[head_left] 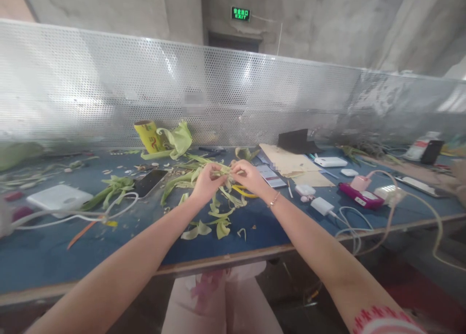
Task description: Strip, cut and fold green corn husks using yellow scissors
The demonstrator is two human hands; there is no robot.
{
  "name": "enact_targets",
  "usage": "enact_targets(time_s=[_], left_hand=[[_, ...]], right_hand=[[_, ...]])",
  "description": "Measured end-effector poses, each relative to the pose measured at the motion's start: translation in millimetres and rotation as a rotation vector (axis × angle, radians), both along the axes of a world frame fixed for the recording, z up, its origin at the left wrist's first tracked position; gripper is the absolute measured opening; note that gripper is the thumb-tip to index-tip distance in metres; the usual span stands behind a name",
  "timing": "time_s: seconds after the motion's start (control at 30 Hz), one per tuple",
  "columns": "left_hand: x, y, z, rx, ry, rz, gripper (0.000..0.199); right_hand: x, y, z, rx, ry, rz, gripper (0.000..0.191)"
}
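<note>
Both of my hands meet over the middle of the blue table. My left hand [208,180] is closed, its thumb and fingers pinching a piece of pale green leaf [224,170]. My right hand [249,175], with a thin bracelet at the wrist, pinches the same greenery from the other side. Exactly how the piece runs between the fingertips is blurred. Below and around my hands lie loose leaf pieces [219,222] and longer drooping leaves [178,182]. A yellow looped thing [243,192] shows under my right hand.
A yellow tube [147,136] stands behind a curled leaf [177,141]. To the left lie a dark phone [151,182] and a white box-shaped device [59,198] with cables. Brown paper [291,161], a white charger [322,206] and a magenta device [360,196] are at right. A perforated metal screen [120,91] borders the back.
</note>
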State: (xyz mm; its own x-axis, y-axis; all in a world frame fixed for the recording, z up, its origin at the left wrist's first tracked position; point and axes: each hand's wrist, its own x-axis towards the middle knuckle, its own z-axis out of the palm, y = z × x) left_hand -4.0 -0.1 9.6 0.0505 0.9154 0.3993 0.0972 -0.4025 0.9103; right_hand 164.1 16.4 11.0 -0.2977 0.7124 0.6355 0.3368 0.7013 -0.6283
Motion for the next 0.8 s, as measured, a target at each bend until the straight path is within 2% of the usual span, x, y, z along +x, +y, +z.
enact_targets(time_s=[0.07, 0.13, 0.23, 0.33, 0.47, 0.6, 0.7, 0.8], left_hand=[[-4, 4, -0.6, 0.008, 0.005, 0.041, 0.033], [-8, 9, -1.8, 0.024, 0.016, 0.096, 0.036], [-14, 16, -4.4, 0.033, 0.009, 0.148, 0.045], [-16, 18, -5.6, 0.045, 0.035, 0.158, 0.05], [-19, 18, -3.8, 0.115, 0.142, 0.194, 0.043], [-25, 18, -0.9, 0.204, 0.268, 0.258, 0.038], [-28, 18, 1.5, 0.225, 0.273, 0.201, 0.044], [-30, 20, 4.0, 0.165, 0.174, 0.12, 0.055]], right_hand=[[12, 3, 2.5, -0.063, -0.142, -0.101, 0.012], [26, 7, 2.6, -0.149, -0.459, -0.186, 0.013], [39, 9, -0.3, -0.323, -0.775, -0.209, 0.014], [39, 10, -2.6, -0.345, -0.838, -0.237, 0.013], [30, 10, -2.0, -0.339, -0.89, -0.322, 0.014], [27, 11, -2.1, -0.334, -0.949, -0.346, 0.014], [28, 11, -2.6, -0.322, -0.958, -0.332, 0.014], [29, 8, -1.4, -0.324, -0.957, -0.297, 0.015]])
